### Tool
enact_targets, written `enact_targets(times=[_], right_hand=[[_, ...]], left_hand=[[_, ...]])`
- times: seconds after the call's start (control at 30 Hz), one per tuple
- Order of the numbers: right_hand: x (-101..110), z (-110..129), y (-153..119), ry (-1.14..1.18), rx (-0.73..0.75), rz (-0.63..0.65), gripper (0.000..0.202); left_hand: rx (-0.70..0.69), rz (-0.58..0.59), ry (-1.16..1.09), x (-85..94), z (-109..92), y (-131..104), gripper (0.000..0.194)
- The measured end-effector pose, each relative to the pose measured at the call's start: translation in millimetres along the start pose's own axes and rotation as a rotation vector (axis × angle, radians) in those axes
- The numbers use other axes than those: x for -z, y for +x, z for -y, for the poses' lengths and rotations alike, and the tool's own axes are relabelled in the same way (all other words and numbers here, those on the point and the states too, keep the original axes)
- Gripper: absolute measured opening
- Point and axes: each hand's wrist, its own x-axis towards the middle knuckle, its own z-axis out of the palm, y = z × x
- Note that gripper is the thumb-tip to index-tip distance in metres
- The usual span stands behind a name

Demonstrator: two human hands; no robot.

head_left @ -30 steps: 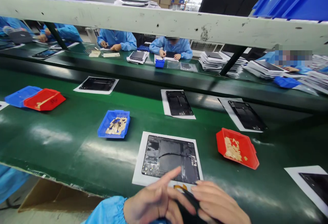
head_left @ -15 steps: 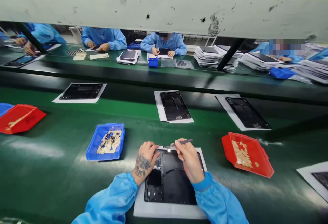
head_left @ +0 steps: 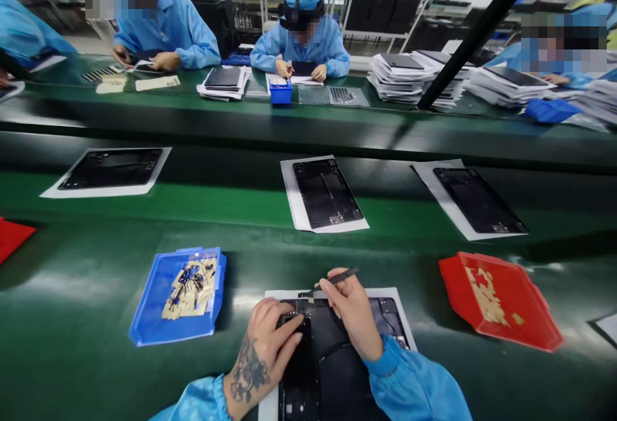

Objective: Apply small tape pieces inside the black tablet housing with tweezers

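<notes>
A black tablet housing [head_left: 344, 379] with its inner side up lies on a white sheet [head_left: 405, 328] in front of me. A thin dark cable [head_left: 332, 351] curves over its middle. My right hand [head_left: 354, 312] pinches dark tweezers [head_left: 343, 276], tilted, with their tips at the housing's top edge beside a small pale piece [head_left: 308, 299]. My left hand [head_left: 267, 337] rests on the housing's upper left corner, fingers stretched out and holding nothing that I can see. The lower part of the housing runs out of view.
A blue bin [head_left: 144, 308] with pale pieces and dark strips stands left; a red bin [head_left: 540, 305] with pale pieces stands right. Beyond lie more housings on paper, such as a middle one [head_left: 313, 199]. Co-workers in blue sit across, near stacked sheets [head_left: 393, 87].
The view has tilted up and come closer, showing more of the co-workers. My left hand's fingers have straightened and spread over the corner. The tweezers remain in my right hand at the top edge.
</notes>
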Motion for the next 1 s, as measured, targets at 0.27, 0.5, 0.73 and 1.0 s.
enact_targets(times=[0.27,0.5,0.73,1.0], right_hand=[[-5.0,2.3,-6.8,-0.058,-0.017,0.031,0.04],[-2.3,-5.6,-9.9,-0.27,0.114,0.053,0.024],[2.0,-10.1,-13.8,-0.437,0.242,0.055,0.012],[-0.5,-8.2,-14.2,-0.477,0.25,0.043,0.009]], left_hand=[[-0.06,-0.144,0.102,-8.5,2.1,0.4,0.029],[-0.168,-0.13,0.151,-3.0,-4.4,5.1,0.021],[-0.15,0.028,0.128,0.7,-4.8,1.1,0.025],[-0.047,0.082,0.051,0.8,-7.0,-0.8,0.026]])
